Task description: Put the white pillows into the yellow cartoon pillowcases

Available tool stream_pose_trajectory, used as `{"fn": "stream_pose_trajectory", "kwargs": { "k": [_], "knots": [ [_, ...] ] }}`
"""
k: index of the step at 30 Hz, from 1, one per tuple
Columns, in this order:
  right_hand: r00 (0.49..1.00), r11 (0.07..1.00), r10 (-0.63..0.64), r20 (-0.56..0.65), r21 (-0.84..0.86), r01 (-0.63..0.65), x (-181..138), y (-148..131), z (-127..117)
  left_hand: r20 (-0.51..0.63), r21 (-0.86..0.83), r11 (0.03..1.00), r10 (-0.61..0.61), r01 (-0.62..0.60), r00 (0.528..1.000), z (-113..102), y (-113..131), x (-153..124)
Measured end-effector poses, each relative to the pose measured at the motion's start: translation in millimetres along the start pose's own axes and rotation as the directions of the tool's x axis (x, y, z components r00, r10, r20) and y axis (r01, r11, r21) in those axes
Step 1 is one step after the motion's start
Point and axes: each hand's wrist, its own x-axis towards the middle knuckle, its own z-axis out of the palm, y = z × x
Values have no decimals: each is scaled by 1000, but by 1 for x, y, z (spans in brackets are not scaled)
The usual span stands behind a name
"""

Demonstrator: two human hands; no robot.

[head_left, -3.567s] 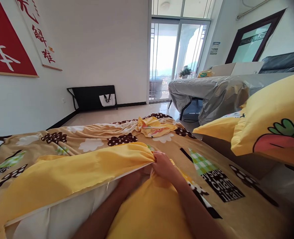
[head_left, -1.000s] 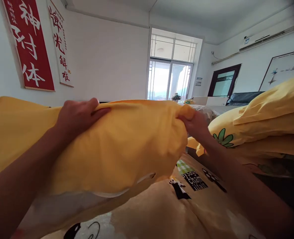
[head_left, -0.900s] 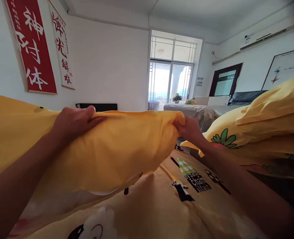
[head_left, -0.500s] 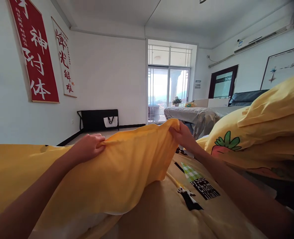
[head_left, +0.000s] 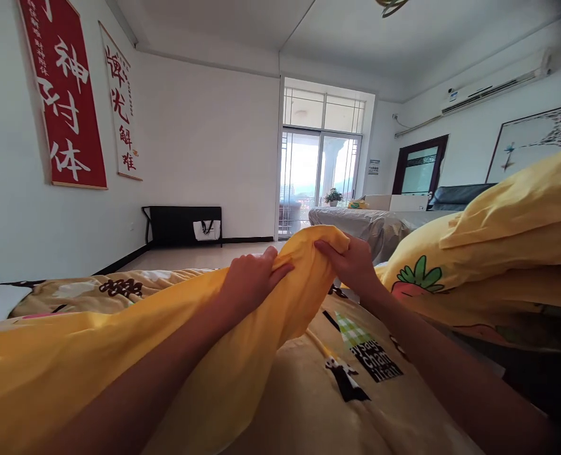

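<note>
Two hands are pinching the raised corner of a yellow cover.
At the fold, the left hand is closing fingers and thumb on it; the right hand, just beside, is clamping the same edge, with the cover trailing beneath the left forearm over a patterned sheet.

Your plain yellow cover is bunched at its far corner, lifted between your left hand and right hand. The rest trails down leftward across the patterned bedsheet.
</note>
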Motion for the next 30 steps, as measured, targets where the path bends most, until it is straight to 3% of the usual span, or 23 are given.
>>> {"fn": "stream_pose_trajectory", "kwargs": {
  "k": [7,12,15,18,21,23,26,28,30],
  "knots": [
    [995,999,17,98,46,-21,4,16,-2,64,17,999,34,-35,997,-14,-25,-15],
    [938,960,58,341,239,-146,10,9,-8,-24,-24,1000,16,-17,1000,-39,-36,-17],
    [924,928,47,379,326,-181,13,6,-12,-46,52,999,9,-6,999,-44,-38,-19],
    [953,918,68,295,356,-176,13,5,-11,-74,87,996,14,-7,997,-41,-40,-33],
    [990,947,87,115,300,-118,10,6,-6,-103,92,996,14,-4,995,-37,-51,-63],
    [999,980,47,-27,195,-41,7,7,0,-60,86,996,-7,12,998,-36,-66,-88],
    [982,998,-51,-181,24,56,4,9,13,120,36,992,-126,123,985,-37,-97,-125],
    [961,991,-131,-243,-40,125,4,10,23,283,0,964,-256,267,924,-37,-117,-146],
    [937,979,-205,-283,-74,192,6,12,32,382,-23,940,-307,340,872,-32,-134,-167]
  ]
}}
